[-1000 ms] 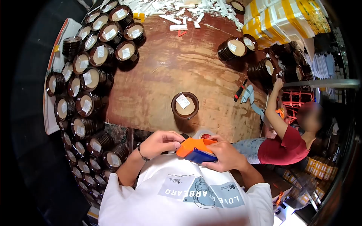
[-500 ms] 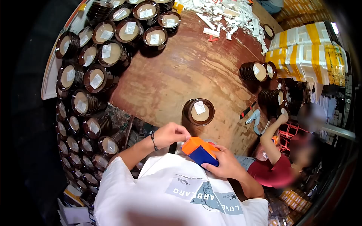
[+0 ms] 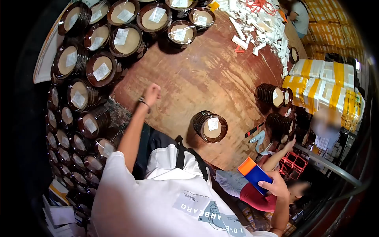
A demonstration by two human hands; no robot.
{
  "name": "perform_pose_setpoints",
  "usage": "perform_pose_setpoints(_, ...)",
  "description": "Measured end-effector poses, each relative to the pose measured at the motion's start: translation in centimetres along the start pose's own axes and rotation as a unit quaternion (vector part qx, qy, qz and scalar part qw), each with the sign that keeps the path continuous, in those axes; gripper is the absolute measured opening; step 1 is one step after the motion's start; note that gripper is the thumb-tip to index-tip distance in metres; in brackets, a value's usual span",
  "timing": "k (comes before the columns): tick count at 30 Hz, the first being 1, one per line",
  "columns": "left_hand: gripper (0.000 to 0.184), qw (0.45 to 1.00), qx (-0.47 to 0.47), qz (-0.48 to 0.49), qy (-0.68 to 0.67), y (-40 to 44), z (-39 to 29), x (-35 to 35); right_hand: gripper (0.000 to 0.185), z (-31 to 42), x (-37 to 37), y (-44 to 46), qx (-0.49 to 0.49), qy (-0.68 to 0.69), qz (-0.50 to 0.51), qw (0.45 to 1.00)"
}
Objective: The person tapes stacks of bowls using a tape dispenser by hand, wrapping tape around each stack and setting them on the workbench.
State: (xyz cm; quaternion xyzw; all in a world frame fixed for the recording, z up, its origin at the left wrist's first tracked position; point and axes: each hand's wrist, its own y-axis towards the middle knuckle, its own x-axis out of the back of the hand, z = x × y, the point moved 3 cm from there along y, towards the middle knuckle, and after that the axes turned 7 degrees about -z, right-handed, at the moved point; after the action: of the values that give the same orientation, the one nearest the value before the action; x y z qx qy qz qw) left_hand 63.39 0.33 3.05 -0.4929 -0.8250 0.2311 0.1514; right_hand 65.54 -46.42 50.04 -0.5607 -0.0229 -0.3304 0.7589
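Note:
My left hand [image 3: 152,94], a dark band at its wrist, hangs over the bare wood with its fingers curled closed. Whether anything is pinched in them is hidden. Out to the right, my right hand [image 3: 277,185] grips a small blue and orange box [image 3: 256,178], orange end pointing away from me. Between the hands, a wrapped stack of dark brown round dishes [image 3: 213,129] lies tilted on the table [image 3: 173,102], a white label on its top dish. Neither hand touches that stack.
Many labelled dish stacks [image 3: 126,40] crowd the left side. White foam scraps [image 3: 272,35] cover the far right of the table. A heat gun [image 3: 258,140] and a red-black tool [image 3: 254,130] lie near a co-worker in a red shirt [image 3: 252,196]. Taped foam boxes [image 3: 316,93] stand right.
My left hand has left the box and reached forward and left over the table. My right hand has carried the box right and lower. The view has shifted slightly.

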Motion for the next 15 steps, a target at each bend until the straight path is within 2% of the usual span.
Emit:
perform_pose_setpoints(2, 0.022, 0.969, -0.15, -0.058, 0.19, -1.6, 3.7, -3.1, 0.036, 1.2, -0.2, -0.7, -0.083, 0.107, -0.033, 0.99)
perform_pose_setpoints(4, 0.021, 0.974, -0.063, -0.068, 0.209, -4.1, 6.4, -6.5, 0.038, 4.3, -0.2, -1.1, -0.058, 0.035, -0.039, 0.997)
perform_pose_setpoints(5, 0.021, 0.975, -0.057, -0.067, 0.206, -5.2, 7.4, -8.1, 0.041, 6.7, -0.1, -1.2, -0.015, -0.037, -0.034, 0.999)
perform_pose_setpoints(8, 0.019, 0.978, -0.025, -0.085, 0.189, -6.9, 9.1, -11.6, 0.038, 11.2, 0.0, -1.3, -0.041, -0.103, 0.023, 0.994)
perform_pose_setpoints(10, 0.016, 0.966, -0.076, -0.05, 0.243, -7.7, 9.8, -13.3, 0.04, 13.1, -0.3, -1.4, -0.046, -0.105, 0.035, 0.993)
perform_pose_setpoints(11, 0.013, 0.941, -0.218, -0.045, 0.254, -7.9, 10.5, -14.1, 0.041, 13.9, -0.4, -1.3, -0.046, -0.103, 0.044, 0.993)
perform_pose_setpoints(12, 0.013, 0.942, -0.215, -0.047, 0.251, -8.5, 12.0, -14.7, 0.041, 14.8, -0.3, -1.4, -0.047, -0.106, 0.045, 0.992)
perform_pose_setpoints(14, 0.011, 0.896, -0.282, -0.048, 0.339, -10.2, 9.6, -16.0, 0.042, 16.2, -0.4, -1.2, -0.057, -0.12, 0.072, 0.988)
perform_pose_setpoints(15, 0.01, 0.898, -0.274, -0.058, 0.339, -10.2, 10.3, -16.8, 0.042, 16.4, -0.3, -1.0, -0.062, -0.171, 0.082, 0.98)
